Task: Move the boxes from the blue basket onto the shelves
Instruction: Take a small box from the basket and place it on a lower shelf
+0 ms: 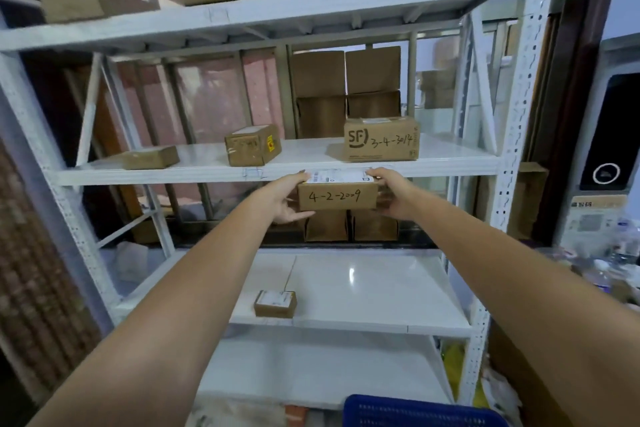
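Note:
I hold a brown cardboard box [337, 196] marked "4-2-2009", with a white label on top, between both hands in front of the white shelf unit. My left hand [289, 199] grips its left end and my right hand [393, 196] grips its right end. The box hangs just below the front edge of the middle shelf [207, 177], touching no board. The rim of the blue basket [415, 411] shows at the bottom edge; its inside is hidden.
The middle shelf carries a flat box [150, 157], a small box [252, 145] and an "SF" box [381, 144]. A small labelled box [276, 303] lies on the lower shelf [381, 288]. More boxes stand behind the unit and on the top shelf [277, 10]. Clutter lies at right.

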`<state>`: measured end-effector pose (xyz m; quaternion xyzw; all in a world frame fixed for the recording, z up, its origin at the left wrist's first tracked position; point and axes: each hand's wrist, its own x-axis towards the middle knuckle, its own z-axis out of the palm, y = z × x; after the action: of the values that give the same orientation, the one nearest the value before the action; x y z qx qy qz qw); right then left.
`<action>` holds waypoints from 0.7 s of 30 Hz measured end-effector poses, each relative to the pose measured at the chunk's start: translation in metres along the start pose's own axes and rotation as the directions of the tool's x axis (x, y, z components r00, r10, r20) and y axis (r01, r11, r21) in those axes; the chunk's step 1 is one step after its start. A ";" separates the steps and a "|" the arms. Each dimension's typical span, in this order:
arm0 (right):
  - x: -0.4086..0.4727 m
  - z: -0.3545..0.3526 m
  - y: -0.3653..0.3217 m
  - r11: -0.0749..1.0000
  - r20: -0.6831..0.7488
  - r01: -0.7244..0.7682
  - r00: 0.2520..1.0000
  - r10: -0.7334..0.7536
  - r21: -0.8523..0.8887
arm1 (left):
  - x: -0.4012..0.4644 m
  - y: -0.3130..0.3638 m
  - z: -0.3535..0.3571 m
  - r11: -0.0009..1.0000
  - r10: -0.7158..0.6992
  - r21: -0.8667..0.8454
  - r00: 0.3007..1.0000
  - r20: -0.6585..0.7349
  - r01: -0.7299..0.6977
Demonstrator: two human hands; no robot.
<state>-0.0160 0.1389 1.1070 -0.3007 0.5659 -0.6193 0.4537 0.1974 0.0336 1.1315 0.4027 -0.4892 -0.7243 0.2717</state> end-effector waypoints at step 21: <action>0.111 0.330 0.104 0.998 0.176 -0.063 0.982 0.067 -0.027 | 0.003 0.002 -0.328 0.991 0.049 -0.098 0.940 -0.336 -0.086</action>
<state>0.2547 -0.0972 1.0488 -0.3407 0.5395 -0.5689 0.5188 0.4743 -0.1299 1.0678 0.4866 -0.4085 -0.6622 0.3972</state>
